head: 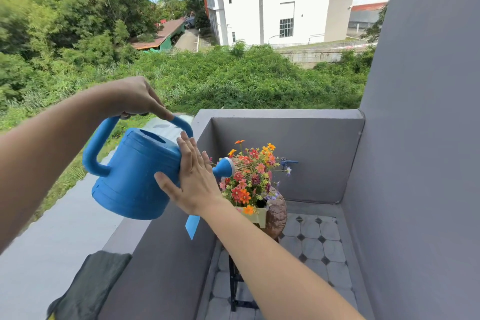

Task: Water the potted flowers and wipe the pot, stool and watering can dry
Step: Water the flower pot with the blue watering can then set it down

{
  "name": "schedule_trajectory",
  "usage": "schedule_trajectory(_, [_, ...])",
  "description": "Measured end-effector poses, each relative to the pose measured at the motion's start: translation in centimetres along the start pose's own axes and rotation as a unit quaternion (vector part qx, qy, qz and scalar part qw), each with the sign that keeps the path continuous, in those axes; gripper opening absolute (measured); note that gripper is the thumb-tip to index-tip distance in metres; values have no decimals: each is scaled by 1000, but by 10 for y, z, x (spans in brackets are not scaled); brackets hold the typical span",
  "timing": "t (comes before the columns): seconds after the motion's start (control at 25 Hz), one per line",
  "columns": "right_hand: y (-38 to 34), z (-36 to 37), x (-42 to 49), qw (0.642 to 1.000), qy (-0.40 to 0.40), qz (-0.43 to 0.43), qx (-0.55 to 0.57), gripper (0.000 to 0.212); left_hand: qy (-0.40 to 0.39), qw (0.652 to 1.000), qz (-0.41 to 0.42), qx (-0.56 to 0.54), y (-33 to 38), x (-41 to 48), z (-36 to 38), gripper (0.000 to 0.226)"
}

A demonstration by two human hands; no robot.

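The blue plastic watering can hangs tilted, rose over the orange and red potted flowers. Left hand clenches its top handle; right hand presses flat, fingers spread, against its front. Rigid, probably water-heavy and slippery when wet; the handle suits gripping.

Left hand gripping blue can handle, right hand flat against its side, spout tipped over flowers.
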State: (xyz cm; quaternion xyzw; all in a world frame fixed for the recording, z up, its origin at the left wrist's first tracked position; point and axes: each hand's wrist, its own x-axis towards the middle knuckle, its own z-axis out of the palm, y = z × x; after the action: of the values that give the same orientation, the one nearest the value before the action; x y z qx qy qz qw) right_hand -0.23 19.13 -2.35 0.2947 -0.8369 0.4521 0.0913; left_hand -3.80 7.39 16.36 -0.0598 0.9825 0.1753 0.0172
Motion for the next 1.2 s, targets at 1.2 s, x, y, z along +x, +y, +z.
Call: schedule_trajectory(1.2, [65,146,62,963,-249,11,-102,73,342,856,-197,-335,-198,-17,160,16])
